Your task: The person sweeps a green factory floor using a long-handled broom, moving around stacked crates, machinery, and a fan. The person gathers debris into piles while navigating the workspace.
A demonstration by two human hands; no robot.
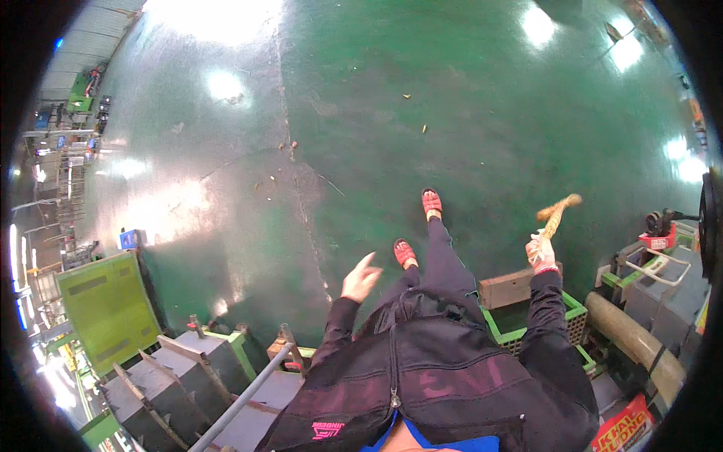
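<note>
Blue collar [473, 444], right fingers [537, 245] closed around tan bundle [556, 216]

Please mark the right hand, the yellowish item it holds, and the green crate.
Right hand [540, 250]: head view, middle of the hand.
Yellowish item [554, 219]: head view, its long part.
Green crate [510, 336]: head view, the near rim.

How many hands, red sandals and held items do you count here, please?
2 hands: left hand, right hand
2 red sandals: left sandal, right sandal
1 held item: tan hammer-shaped item
Total: 5
</note>
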